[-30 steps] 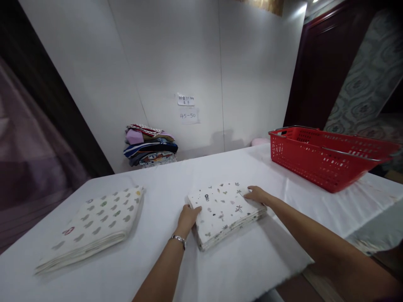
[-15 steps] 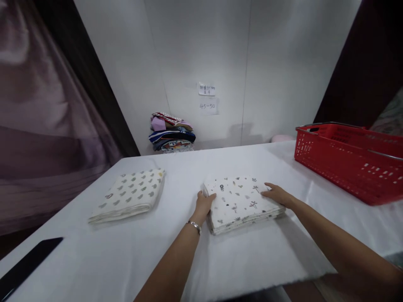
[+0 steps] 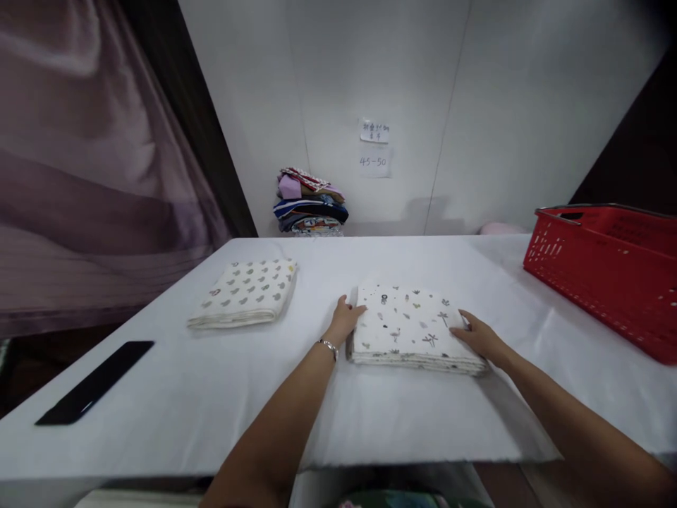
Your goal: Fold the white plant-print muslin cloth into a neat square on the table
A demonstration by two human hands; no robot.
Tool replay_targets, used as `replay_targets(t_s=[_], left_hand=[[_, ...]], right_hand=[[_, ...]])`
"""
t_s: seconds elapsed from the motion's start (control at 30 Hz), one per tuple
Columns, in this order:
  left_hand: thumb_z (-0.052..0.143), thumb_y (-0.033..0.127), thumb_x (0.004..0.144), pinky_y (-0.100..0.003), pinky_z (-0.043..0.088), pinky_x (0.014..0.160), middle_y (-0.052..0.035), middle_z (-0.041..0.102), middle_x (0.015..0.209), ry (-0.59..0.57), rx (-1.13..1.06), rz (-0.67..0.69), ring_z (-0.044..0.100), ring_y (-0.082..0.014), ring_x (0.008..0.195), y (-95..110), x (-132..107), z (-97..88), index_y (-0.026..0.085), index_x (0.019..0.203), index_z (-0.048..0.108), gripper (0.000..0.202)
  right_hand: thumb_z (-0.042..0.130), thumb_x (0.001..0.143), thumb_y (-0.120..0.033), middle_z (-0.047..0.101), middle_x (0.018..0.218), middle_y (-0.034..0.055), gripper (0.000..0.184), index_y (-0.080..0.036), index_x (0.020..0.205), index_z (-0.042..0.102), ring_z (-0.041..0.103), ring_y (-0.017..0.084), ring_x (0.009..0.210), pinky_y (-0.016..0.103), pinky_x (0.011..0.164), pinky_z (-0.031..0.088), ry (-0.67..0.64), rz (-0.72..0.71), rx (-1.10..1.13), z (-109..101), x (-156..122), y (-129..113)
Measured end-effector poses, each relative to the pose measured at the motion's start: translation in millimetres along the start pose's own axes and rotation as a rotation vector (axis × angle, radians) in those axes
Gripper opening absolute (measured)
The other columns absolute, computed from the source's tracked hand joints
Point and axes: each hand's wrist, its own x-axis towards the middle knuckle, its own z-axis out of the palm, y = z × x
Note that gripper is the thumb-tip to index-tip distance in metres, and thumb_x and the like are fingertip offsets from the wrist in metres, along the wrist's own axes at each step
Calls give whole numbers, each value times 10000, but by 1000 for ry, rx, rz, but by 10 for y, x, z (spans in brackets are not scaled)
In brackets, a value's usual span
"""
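Observation:
A folded white cloth with small dark prints lies on the white table in front of me. My left hand grips its left edge, thumb on top and fingers curled round the fold. My right hand holds its right edge the same way. A silver bracelet sits on my left wrist.
A second folded cloth with grey spots lies to the left. A flat black object rests near the table's left edge. A red basket stands at the right. A stack of coloured fabrics sits by the back wall.
The view has swung left, bringing the black object into sight. Both hands stay on the printed cloth's edges, which now lies squarer to me.

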Motion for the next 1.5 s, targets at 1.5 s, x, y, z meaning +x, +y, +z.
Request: replay_targets(t_s=[1.5], left_hand=[[472, 312, 868, -355, 367, 838, -50, 610, 923, -345, 767, 894, 496, -195, 920, -145, -787, -352, 238, 852, 664, 207]], right_hand=[[435, 878, -338, 629, 1063, 81, 315, -235, 1091, 642, 555, 250, 981, 415, 840, 468, -45, -792, -137, 137, -720, -188]])
